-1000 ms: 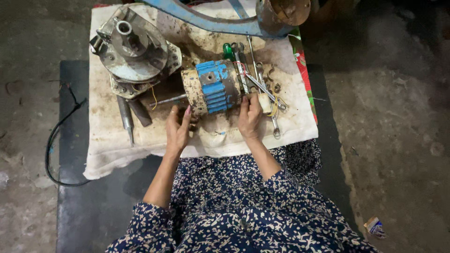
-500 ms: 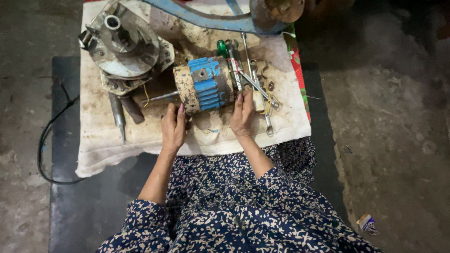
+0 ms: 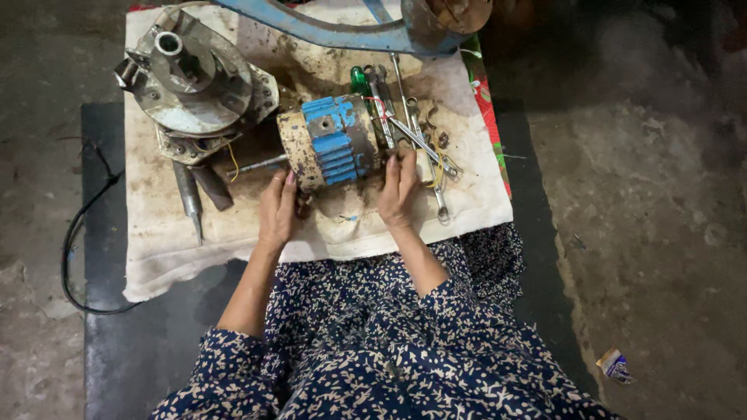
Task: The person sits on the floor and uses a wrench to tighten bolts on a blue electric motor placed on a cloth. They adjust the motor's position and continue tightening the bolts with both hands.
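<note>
Both grips released: left hand (image 3: 278, 210), right hand (image 3: 398, 189) flat against ribbed blue motor housing (image 3: 331, 141), rusty.

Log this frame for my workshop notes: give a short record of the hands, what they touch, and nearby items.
left hand: flat on the cloth, fingertips at the blue motor housing
right hand: fingers against the housing's other end
surface: stained white cloth
left of housing: round grey metal assembly
right of housing: wrenches, green-handled screwdriver
</note>
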